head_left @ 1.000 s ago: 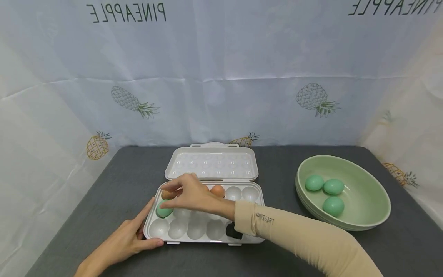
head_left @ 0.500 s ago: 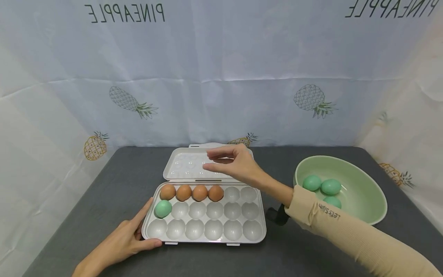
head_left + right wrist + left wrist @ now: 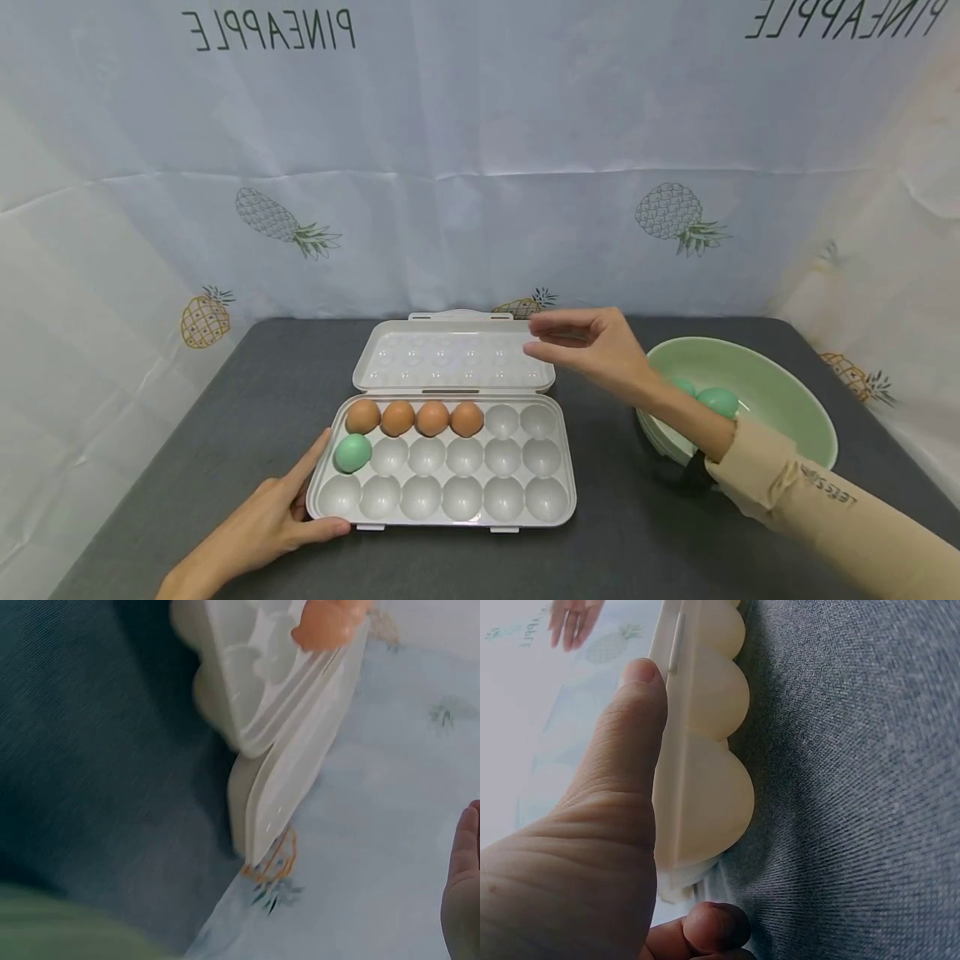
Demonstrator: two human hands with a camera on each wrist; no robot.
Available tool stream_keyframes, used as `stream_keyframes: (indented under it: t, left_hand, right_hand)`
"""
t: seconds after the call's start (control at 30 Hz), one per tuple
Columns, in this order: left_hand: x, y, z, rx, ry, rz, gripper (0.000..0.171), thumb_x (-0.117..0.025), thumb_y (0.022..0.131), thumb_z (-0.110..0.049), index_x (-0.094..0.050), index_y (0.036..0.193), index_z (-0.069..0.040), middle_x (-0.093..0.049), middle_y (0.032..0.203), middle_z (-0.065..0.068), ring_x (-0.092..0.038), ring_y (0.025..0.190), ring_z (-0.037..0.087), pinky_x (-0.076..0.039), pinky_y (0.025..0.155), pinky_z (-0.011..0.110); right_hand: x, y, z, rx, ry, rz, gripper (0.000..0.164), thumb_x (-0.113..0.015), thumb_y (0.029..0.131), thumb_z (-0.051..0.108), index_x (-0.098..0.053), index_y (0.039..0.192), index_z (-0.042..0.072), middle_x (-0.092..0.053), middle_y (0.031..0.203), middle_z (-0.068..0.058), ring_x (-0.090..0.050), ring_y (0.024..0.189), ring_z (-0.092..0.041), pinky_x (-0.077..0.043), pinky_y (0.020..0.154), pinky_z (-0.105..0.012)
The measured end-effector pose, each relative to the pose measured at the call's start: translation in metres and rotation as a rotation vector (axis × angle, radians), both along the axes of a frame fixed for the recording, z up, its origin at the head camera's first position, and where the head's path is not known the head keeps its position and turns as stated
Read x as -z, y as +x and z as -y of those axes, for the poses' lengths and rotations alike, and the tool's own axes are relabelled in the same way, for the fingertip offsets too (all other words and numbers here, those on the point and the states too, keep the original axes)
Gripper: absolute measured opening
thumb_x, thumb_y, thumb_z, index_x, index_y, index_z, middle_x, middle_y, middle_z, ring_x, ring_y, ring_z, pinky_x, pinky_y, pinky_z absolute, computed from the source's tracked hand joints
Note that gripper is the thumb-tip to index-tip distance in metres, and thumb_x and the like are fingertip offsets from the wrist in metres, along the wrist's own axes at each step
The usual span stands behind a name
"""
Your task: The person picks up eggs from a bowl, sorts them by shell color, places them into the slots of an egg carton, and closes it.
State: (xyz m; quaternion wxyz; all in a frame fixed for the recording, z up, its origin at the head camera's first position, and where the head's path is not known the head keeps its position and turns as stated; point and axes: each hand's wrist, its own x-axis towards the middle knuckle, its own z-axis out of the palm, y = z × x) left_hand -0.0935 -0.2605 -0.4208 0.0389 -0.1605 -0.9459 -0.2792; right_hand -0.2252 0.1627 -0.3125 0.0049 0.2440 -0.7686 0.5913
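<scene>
Now the right hand (image 3: 596, 346) has left the carton (image 3: 502, 457): a second ago its fingertips were at the green egg (image 3: 353, 453), half a second ago it was over the lid (image 3: 453, 354), and at present it hangs above the desk (image 3: 450, 567) between the lid's right end and the bowl (image 3: 791, 408). Its thumb and fingers are apart, with nothing between them. The green egg stays at the left end of the middle row, so I judge that its placing is done and the hand is free of it.

Behind it, four brown eggs (image 3: 432, 419) fill the far row from the left. The carton lies with its lid folded back near the desk's far edge. By the desk's right edge is the bowl, where at least two green eggs (image 3: 717, 402) show; the arm hides part of the bowl, so I cannot count them surely.

Over the same second the left hand (image 3: 273, 517) has not moved from the carton's near left corner. Its thumb lies along the near edge and its fingers round the left side, holding the corner between them, which probably keeps the carton steady.
</scene>
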Motion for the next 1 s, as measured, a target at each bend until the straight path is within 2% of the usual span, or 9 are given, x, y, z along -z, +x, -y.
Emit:
stream_keyframes:
  t: [0.17, 0.27, 0.4, 0.63, 0.8, 1.0]
  left_hand:
    - [-0.001, 0.001, 0.001, -0.004, -0.005, 0.006, 0.114, -0.089, 0.076, -0.041, -0.022, 0.163, -0.010, -0.031, 0.062, -0.022, -0.029, 0.054, -0.009, -0.031, 0.054, 0.017]
    - [-0.002, 0.001, 0.001, -0.007, -0.008, 0.013, 0.114, -0.089, 0.077, -0.042, -0.022, 0.163, -0.011, -0.032, 0.061, -0.022, -0.030, 0.054, -0.009, -0.031, 0.053, 0.016]
    - [-0.003, 0.001, 0.000, -0.012, -0.012, 0.015, 0.113, -0.088, 0.076, -0.043, -0.023, 0.163, -0.011, -0.032, 0.061, -0.022, -0.030, 0.054, -0.008, -0.032, 0.054, 0.017]
    - [-0.003, 0.001, -0.001, -0.009, -0.010, 0.021, 0.113, -0.088, 0.077, -0.043, -0.023, 0.163, -0.010, -0.032, 0.061, -0.022, -0.030, 0.054, -0.008, -0.032, 0.054, 0.017]
    - [-0.005, 0.001, -0.001, -0.011, -0.008, 0.033, 0.113, -0.088, 0.077, -0.043, -0.023, 0.163, -0.010, -0.032, 0.061, -0.022, -0.030, 0.054, -0.008, -0.032, 0.054, 0.017]
    - [-0.006, 0.001, -0.001, -0.009, -0.007, 0.055, 0.113, -0.087, 0.078, -0.043, -0.022, 0.163, -0.011, -0.033, 0.061, -0.021, -0.031, 0.054, -0.008, -0.032, 0.054, 0.017]
  right_hand:
    - [0.006, 0.003, -0.036, 0.086, 0.021, 0.002, 0.039, -0.081, 0.088, 0.012, -0.071, 0.124, 0.000, -0.077, 0.109, 0.013, -0.073, 0.102, -0.002, -0.057, 0.091, -0.023]
    - [0.011, 0.006, -0.058, 0.142, 0.066, 0.013, 0.039, -0.080, 0.089, 0.016, -0.072, 0.124, 0.003, -0.076, 0.107, 0.017, -0.072, 0.102, 0.001, -0.057, 0.089, -0.020]
    - [0.016, 0.010, -0.086, 0.182, 0.123, -0.015, 0.037, -0.078, 0.091, 0.016, -0.071, 0.125, 0.002, -0.076, 0.107, 0.020, -0.071, 0.103, 0.005, -0.055, 0.089, -0.016]
    - [0.030, 0.012, -0.134, 0.187, 0.190, -0.061, 0.034, -0.074, 0.092, 0.005, -0.070, 0.126, 0.001, -0.075, 0.111, 0.020, -0.069, 0.104, 0.008, -0.054, 0.086, -0.013]
    - [0.040, 0.013, -0.161, 0.206, 0.265, -0.056, 0.038, -0.074, 0.092, 0.006, -0.068, 0.129, -0.002, -0.074, 0.114, 0.022, -0.068, 0.103, 0.010, -0.054, 0.084, -0.013]
    - [0.049, 0.005, -0.180, 0.108, 0.310, -0.060, 0.042, -0.074, 0.091, 0.002, -0.064, 0.132, -0.006, -0.070, 0.122, 0.024, -0.066, 0.109, 0.010, -0.054, 0.088, -0.014]
